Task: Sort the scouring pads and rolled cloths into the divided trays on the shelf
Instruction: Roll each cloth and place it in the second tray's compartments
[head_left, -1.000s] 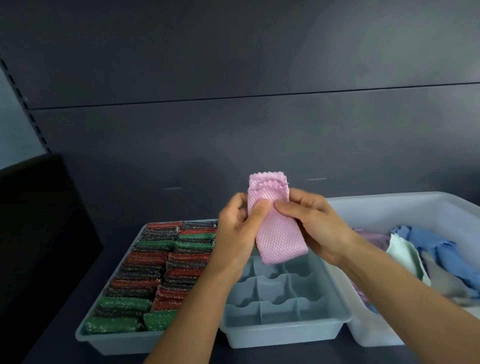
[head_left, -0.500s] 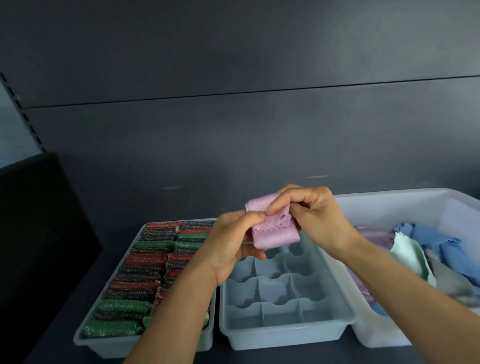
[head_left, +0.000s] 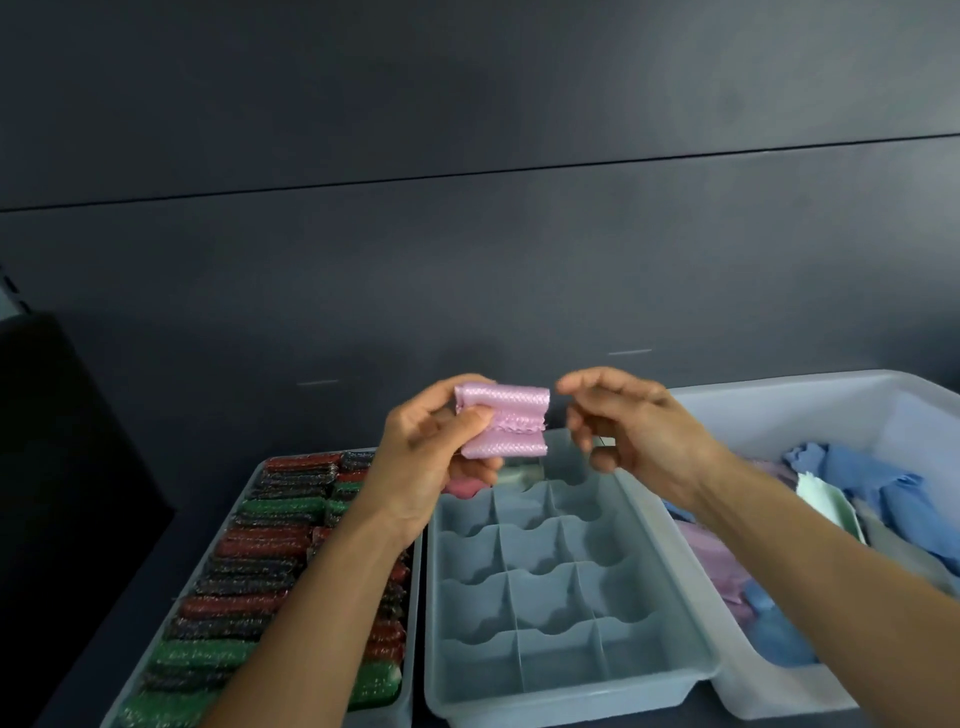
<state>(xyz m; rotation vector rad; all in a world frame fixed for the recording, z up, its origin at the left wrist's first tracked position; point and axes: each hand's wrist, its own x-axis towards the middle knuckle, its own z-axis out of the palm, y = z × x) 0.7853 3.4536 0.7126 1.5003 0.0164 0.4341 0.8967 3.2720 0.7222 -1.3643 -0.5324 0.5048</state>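
The compartments of the divided tray (head_left: 571, 699) at lower centre are found open from above, save the far row, which is overhung by the left hand (head_left: 431, 460), its folded cloth (head_left: 506, 418) and the right hand (head_left: 636, 423). The left tray (head_left: 384, 717) is seen packed with scouring pads (head_left: 249, 540). Access behind is closed by the wall (head_left: 467, 286).

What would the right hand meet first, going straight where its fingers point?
The right hand would probably meet the end of the rolled pink cloth that the left hand grips; depth is unclear.
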